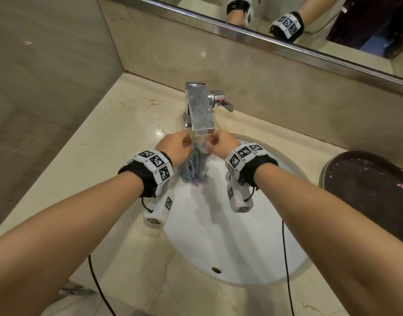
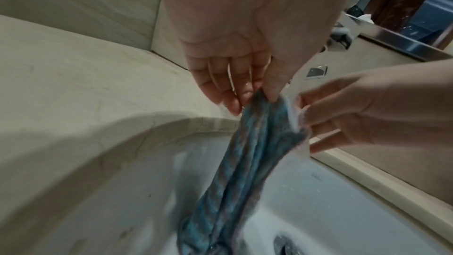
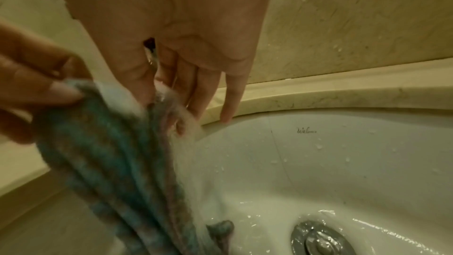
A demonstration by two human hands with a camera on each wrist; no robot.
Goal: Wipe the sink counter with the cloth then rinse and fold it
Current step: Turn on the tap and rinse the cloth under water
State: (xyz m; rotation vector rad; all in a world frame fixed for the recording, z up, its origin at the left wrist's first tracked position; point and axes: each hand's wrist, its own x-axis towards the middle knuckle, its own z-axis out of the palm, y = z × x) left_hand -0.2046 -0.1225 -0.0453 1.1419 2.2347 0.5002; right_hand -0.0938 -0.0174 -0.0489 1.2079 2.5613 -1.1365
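- Between both hands, under the faucet [image 1: 199,108]: cloth [image 1: 195,166] hanging into the sink [image 1: 230,242].
- Left hand [image 1: 174,147] and right hand [image 1: 222,142] are pinching its top edge.
- Rinsing is running; folding is apparently pending.

Wet blue-grey cloth [image 1: 195,166], bunched, hanging lengthwise under the running tap, over the sink.

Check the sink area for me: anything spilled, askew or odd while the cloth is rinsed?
Nothing alarming. The left hand and right hand pinch the blue striped cloth under the square chrome faucet; the water falls inside the white oval basin. The dark round tray on the counter shows pale and pink specks.
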